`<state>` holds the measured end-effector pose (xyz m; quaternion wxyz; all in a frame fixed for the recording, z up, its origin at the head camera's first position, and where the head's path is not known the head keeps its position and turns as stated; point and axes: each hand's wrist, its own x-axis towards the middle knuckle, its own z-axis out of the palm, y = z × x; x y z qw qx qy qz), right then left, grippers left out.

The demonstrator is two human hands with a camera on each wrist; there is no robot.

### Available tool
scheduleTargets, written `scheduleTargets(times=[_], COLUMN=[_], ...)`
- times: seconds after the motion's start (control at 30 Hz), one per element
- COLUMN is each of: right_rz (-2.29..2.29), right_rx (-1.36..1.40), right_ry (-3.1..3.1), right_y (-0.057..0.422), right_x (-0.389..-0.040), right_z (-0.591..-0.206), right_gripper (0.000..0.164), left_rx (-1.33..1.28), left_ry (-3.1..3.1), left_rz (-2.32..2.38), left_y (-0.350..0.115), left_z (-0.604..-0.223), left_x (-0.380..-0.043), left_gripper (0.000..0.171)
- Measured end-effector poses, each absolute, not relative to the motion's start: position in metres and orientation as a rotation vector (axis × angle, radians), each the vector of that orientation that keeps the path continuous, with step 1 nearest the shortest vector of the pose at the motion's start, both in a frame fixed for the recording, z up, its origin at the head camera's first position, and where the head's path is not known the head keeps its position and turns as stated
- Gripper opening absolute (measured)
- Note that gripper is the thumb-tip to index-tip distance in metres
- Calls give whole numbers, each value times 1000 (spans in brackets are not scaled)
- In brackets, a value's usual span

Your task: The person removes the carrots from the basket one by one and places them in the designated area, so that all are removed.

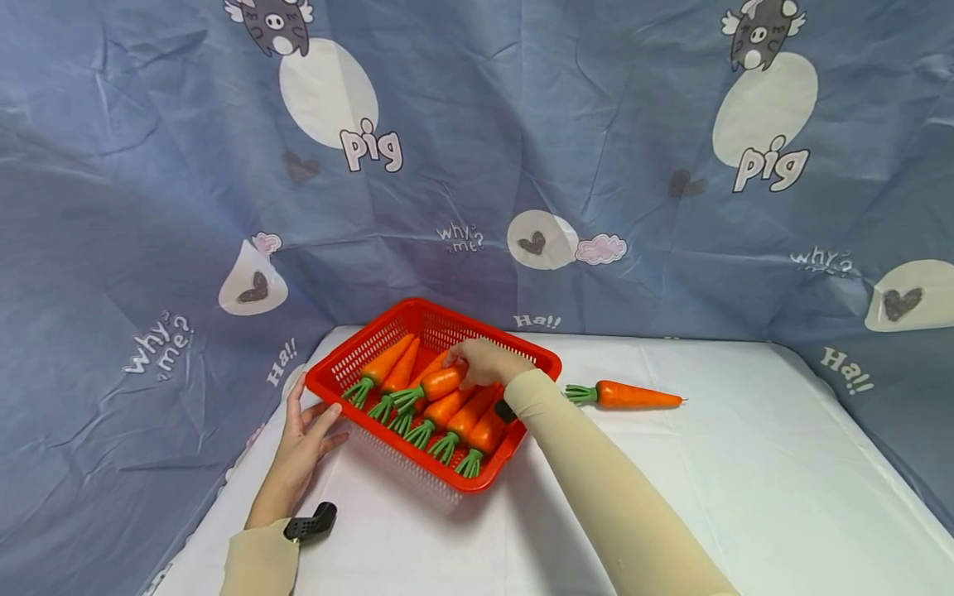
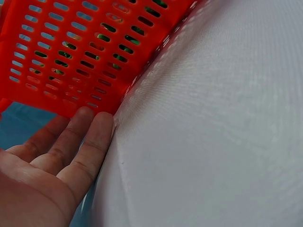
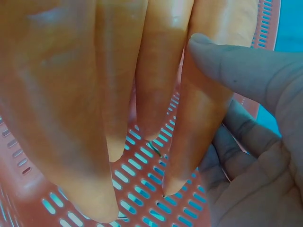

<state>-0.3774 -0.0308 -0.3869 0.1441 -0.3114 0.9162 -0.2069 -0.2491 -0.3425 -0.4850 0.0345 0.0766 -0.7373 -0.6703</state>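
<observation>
A red plastic basket (image 1: 542, 358) with slotted sides holds several orange carrots (image 1: 387, 361) with green stem ends. My left hand (image 1: 298, 447) holds its near left corner, thumb and index finger on either side of it. In the left wrist view, fingers (image 2: 85, 161) of that hand reach the basket's lower edge (image 2: 47, 94). Inside the basket, my right hand (image 1: 486, 362) grips a carrot (image 1: 445, 382) lying over the others. The right wrist view has the thumb (image 3: 227, 56) on this carrot (image 3: 213, 94), its tip pointing down, and the other fingers behind it.
One more carrot (image 1: 637, 396) lies on the white tablecloth (image 1: 745, 480), right of the basket. A blue-grey printed cloth (image 1: 462, 182) hangs behind the table and along its sides. Black bands with small devices (image 1: 313, 521) sit at the wrists.
</observation>
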Motion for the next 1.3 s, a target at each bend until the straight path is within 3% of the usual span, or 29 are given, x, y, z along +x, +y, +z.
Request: scheduleTargets(times=[1.3], right_rz=[-488], right_rx=[-990], right_ry=[2664], right_y=[-20], right_x=[-370], right_z=[-379], right_gripper=[36], left_rx=[224], left_ry=[-2254], left_rz=[-2086], left_y=[-340], left_z=[-484], left_x=[-249], left_gripper=[90])
